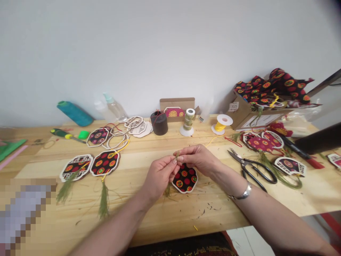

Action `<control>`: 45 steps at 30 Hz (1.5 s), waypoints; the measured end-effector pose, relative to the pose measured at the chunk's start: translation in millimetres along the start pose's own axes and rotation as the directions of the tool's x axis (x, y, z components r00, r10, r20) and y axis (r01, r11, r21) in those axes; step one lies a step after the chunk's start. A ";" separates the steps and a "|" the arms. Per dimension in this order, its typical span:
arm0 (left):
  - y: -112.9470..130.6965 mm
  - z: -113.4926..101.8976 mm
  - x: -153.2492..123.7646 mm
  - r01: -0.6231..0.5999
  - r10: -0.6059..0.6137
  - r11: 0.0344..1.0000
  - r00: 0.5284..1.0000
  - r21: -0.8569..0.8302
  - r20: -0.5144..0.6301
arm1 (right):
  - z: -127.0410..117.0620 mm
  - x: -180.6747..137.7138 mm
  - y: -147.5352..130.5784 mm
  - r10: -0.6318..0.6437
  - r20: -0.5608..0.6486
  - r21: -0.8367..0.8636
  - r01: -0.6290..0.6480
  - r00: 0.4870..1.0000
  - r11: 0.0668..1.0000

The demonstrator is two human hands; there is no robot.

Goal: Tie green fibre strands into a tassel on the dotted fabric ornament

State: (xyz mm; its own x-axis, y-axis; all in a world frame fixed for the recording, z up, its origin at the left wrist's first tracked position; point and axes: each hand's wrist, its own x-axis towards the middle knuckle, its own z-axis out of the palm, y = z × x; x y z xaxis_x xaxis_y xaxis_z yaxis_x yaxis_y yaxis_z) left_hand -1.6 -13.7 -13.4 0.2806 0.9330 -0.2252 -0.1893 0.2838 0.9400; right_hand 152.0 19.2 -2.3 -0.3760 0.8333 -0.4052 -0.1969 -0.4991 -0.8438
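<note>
My left hand (162, 175) and my right hand (196, 159) meet above the table, fingertips pinched together on a small green thread tassel (178, 154). A few of its strands poke up between the fingers, and more hang below my left hand. Just beneath lies a flat ornament (185, 182) of black cloth with red and orange flowers in a pale scalloped frame; its top is hidden by my fingers. To the left are two similar ornaments, one with a lattice (77, 167) and one with a yellow cord (105, 163), each with a green tassel.
Black-handled scissors (249, 166) lie right of my right forearm. Along the wall stand a black thread spool (159, 123), a green ribbon spool (189, 119), a yellow cord spool (221, 125) and a cardboard box (247, 115) of patterned cloth. A screwdriver (66, 135) lies far left.
</note>
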 end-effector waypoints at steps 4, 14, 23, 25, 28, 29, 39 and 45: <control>-1.2 -1.1 -1.0 -0.002 0.002 1.000 1.000 0.002 -0.008 | 0.8 -0.2 0.8 -0.014 -0.012 -0.007 0.014 1.000 1.000; -2.0 -2.4 0.6 -0.017 0.017 0.998 1.000 0.059 0.008 | 0.9 -0.5 -1.1 -0.038 -0.023 -0.059 0.037 0.999 0.998; -1.4 -2.1 0.3 -0.001 0.001 0.996 1.000 0.086 -0.004 | 2.3 -0.5 -1.9 -0.054 -0.027 -0.042 0.053 0.998 0.998; -1.5 -2.3 0.3 0.002 -0.002 0.996 1.000 0.085 -0.002 | 2.0 -0.4 -1.7 -0.049 -0.027 -0.031 0.049 0.998 0.998; -2.1 -2.6 0.4 -0.004 0.003 0.997 1.000 0.076 0.005 | 1.3 0.2 -0.6 -0.031 -0.020 -0.007 0.031 0.999 1.000; -2.3 -2.6 0.4 -0.003 0.002 0.998 1.000 0.069 0.007 | 0.9 0.5 0.0 -0.025 -0.014 0.004 0.026 1.000 1.000; 1.3 0.0 -1.2 0.053 -0.053 0.999 0.998 0.007 0.013 | -3.9 3.2 4.1 -0.020 0.064 0.060 0.016 0.998 0.998; 2.5 0.6 -1.7 0.071 -0.071 0.997 0.997 0.018 0.026 | -4.0 3.3 4.0 -0.067 0.103 0.000 0.067 0.992 0.998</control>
State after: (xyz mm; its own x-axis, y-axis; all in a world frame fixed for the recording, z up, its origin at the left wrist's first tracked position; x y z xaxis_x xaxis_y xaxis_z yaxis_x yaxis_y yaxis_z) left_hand -1.9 -14.7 -10.5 0.3175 0.9044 -0.2850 -0.1522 0.3453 0.9261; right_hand 153.6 21.0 -8.4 -0.4530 0.8360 -0.3096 -0.2217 -0.4420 -0.8692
